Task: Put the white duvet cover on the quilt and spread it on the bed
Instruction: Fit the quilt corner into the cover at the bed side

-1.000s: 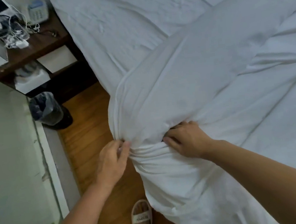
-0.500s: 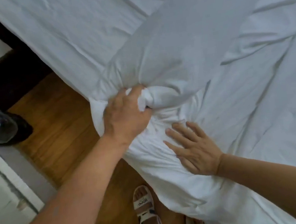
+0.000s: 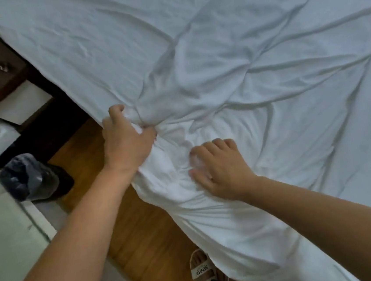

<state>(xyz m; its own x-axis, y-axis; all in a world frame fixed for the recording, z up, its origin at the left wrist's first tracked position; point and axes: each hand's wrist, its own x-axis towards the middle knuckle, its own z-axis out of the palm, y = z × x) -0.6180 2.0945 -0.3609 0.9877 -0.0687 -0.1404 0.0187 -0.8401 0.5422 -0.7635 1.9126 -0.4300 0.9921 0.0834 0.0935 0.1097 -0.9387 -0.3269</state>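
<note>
A: Head view: the left hand (image 3: 127,144) has its fingers curled tight round a bunched corner of the cover (image 3: 254,82) at the bed's edge, above the floor (image 3: 142,243).

B: And the right hand (image 3: 219,171)?

A: It lies on the wad just beside the left, fingers bent and pressing into the cloth. I can't tell whether they pinch any of it.

B: What is different from half a second ago?

A: The big raised fold that stood above the left hand then now lies flat across the bed. The right hand's fingers were splayed straight; now they are curled into the fabric.

B: So the spreading is under way?

A: I judge so. The cover lies over most of the bed, creased, with folds running out from the gripped corner. Whether the quilt fills that corner is hidden. The corner probably needs pulling square, then the wrinkles smoothing.

B: Anything nearby?

A: A bin (image 3: 29,177) and a sandal (image 3: 204,273) on the floor.
</note>
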